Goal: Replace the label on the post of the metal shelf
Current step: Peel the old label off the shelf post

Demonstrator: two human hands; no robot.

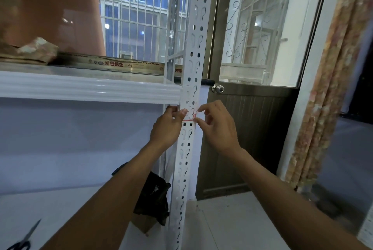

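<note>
A white perforated metal post (189,68) of the shelf runs top to bottom through the middle of the view. A small white label with a red border (189,117) sits on the post just below the upper shelf's front rail (88,88). My left hand (168,126) grips the post from the left, its thumb pressed on the label's left part. My right hand (217,126) is at the post's right edge, thumb and forefinger pinching the label's right edge. Most of the label is hidden by my fingers.
Scissors (24,238) lie on the lower shelf at bottom left. A dark bag (153,195) hangs behind the post. A long boxed aluminium strip (113,63) and a stone-like lump (37,50) rest on the upper shelf. A door with a round knob (218,88) stands right of the post.
</note>
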